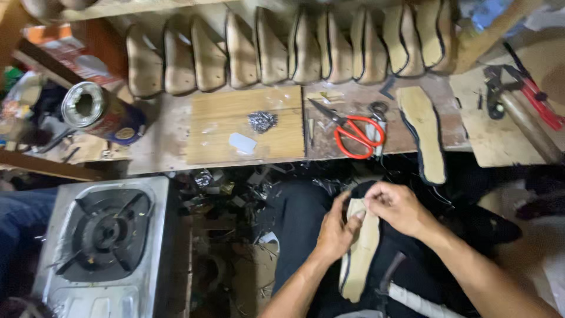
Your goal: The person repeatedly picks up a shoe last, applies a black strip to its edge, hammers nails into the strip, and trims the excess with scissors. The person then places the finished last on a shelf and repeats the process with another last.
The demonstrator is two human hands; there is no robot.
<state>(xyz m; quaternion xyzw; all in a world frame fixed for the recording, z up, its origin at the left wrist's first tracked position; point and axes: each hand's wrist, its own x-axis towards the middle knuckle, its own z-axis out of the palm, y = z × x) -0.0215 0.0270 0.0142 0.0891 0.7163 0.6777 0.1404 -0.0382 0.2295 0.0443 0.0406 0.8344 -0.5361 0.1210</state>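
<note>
Working a shoe insole (pixel 360 250) on the lap, left hand (pixel 336 231) clamped along its edge, right hand (pixel 398 207) pinching its top end; next calling for steady grip, red-handled scissors (pixel 353 131) lying on workbench (pixel 165 147).

A low wooden workbench (pixel 165 147) runs across the upper part of the view, its top worn, scratched and pale with dust. A lighter plywood board (pixel 276 112) lies flat on it, and another bare board (pixel 500 138) sits at the right end. A wooden shelf edge (pixel 118 7) crosses the top left. Below the bench the floor (pixel 235 235) is dark and strewn with scraps, possibly offcuts. The light is dim and even, with soft shadows under the bench.
</note>
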